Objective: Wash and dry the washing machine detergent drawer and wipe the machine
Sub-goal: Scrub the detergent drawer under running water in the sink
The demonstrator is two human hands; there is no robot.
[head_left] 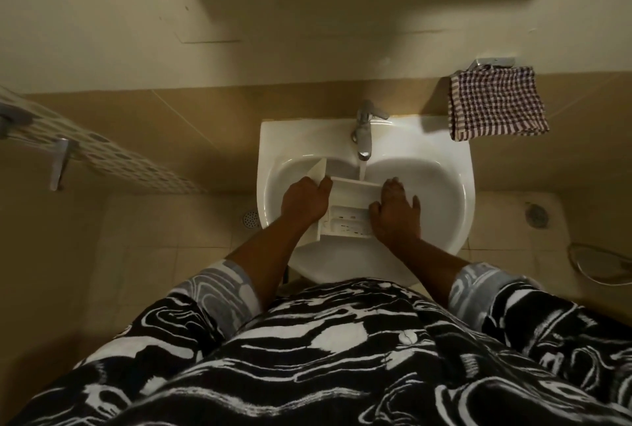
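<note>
A white plastic detergent drawer [347, 208] is held inside the white sink [441, 155], under the chrome tap [364, 133]. A stream of water [361, 171] runs from the tap onto the drawer's far end. My left hand [302, 201] grips the drawer's left side, fingers curled over its edge. My right hand [393, 212] lies on the drawer's right side with its fingers bent over the rim; what is under the palm is hidden. The washing machine is not in view.
A checked cloth [496, 104] hangs from a holder on the wall at the sink's back right. A patterned towel on a metal rail [102, 152] sits to the left. Floor drains [537, 215] and a hose [595, 261] lie on the tiled floor.
</note>
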